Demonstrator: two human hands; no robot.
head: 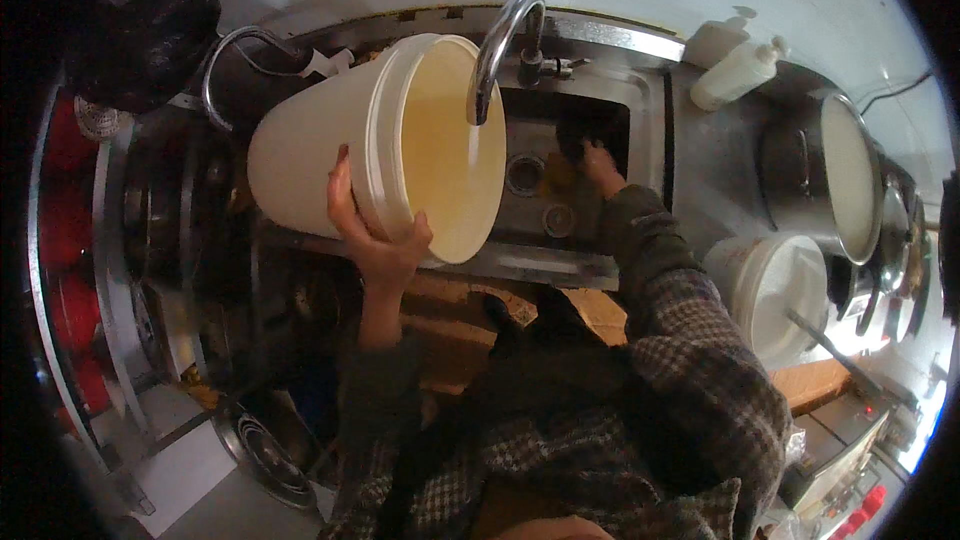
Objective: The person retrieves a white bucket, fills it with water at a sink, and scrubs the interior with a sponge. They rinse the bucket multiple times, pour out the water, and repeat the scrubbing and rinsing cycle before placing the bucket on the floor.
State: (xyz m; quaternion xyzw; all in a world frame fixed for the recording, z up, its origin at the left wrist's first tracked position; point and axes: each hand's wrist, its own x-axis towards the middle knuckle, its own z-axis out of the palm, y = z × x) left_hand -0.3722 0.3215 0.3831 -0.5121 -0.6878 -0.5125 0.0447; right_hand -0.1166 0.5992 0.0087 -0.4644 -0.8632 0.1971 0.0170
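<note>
My left hand [382,232] grips a large white plastic bucket [315,135] near its rim, with the thumb at the lip and the fingers along the outer wall. The bucket lies tilted on its side over the left of a stainless steel sink [645,120], its mouth facing right. A chrome gooseneck faucet [491,52] hangs before the mouth. Inside the sink basin, my right hand [602,166] reaches down at a dark, unclear item [571,136]; its fingertips are hard to make out. A drain [525,173] and a small round strainer [557,220] show on the basin floor.
Right of the sink stand a white squeeze bottle [739,75], a large steel pot [795,165] and another white bucket [750,292] with a long handle across it. At left are a black bag [150,37] and a metal rack [109,277]. Cardboard [442,322] lies on the floor.
</note>
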